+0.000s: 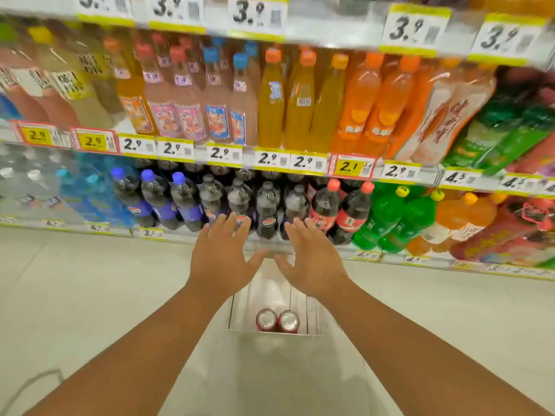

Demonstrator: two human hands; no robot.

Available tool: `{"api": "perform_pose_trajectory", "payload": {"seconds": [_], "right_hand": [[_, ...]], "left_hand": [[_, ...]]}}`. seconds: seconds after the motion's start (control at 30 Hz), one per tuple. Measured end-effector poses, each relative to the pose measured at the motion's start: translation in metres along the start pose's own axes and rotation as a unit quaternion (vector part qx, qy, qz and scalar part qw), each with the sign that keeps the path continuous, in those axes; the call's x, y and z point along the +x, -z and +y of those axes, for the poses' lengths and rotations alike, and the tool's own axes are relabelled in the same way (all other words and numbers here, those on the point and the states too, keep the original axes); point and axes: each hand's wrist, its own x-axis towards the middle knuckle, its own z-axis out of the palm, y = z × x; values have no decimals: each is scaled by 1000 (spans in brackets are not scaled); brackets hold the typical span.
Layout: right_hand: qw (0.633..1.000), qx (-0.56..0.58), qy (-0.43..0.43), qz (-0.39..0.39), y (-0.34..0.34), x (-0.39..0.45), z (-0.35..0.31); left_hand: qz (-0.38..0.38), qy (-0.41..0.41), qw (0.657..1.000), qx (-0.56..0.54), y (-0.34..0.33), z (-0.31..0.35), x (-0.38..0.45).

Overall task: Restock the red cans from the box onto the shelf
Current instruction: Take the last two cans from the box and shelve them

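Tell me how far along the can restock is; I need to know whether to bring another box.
Done: I can't see any red cans on the shelf, only bottles, so nothing confirms placements. In hand: nothing; the left hand and right hand are open and empty above the box. Left: two red cans stand in the box, near its front wall.

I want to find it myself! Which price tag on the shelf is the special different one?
Look at the shelf rail under the row of orange bottles, above the dark cola bottles. Follow the white tags that read 2.9 toward the right. The special tag is yellow with a red border and reads 2.1, just above the two red-capped cola bottles.
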Motion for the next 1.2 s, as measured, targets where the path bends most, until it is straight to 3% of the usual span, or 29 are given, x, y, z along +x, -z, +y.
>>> {"api": "perform_pose_trajectory", "payload": {"seconds": [0.23,0.47,1.0,1.2], "right_hand": [[999,3,-22,-44,-150,0,26],[997,11,-20,-78,-234,-20,40],[979,62,-70,-181,-274,-40,53],[944,107,-151,-272,-278,-38,48]], "left_hand": [[-29,5,1000,-10,-158,1,-7],[-70,1,998,9,-255,12,-22],[-124,-17,990,-58,-309,25,-42],[-211,27,970,-117,-313,23,-45]]}}
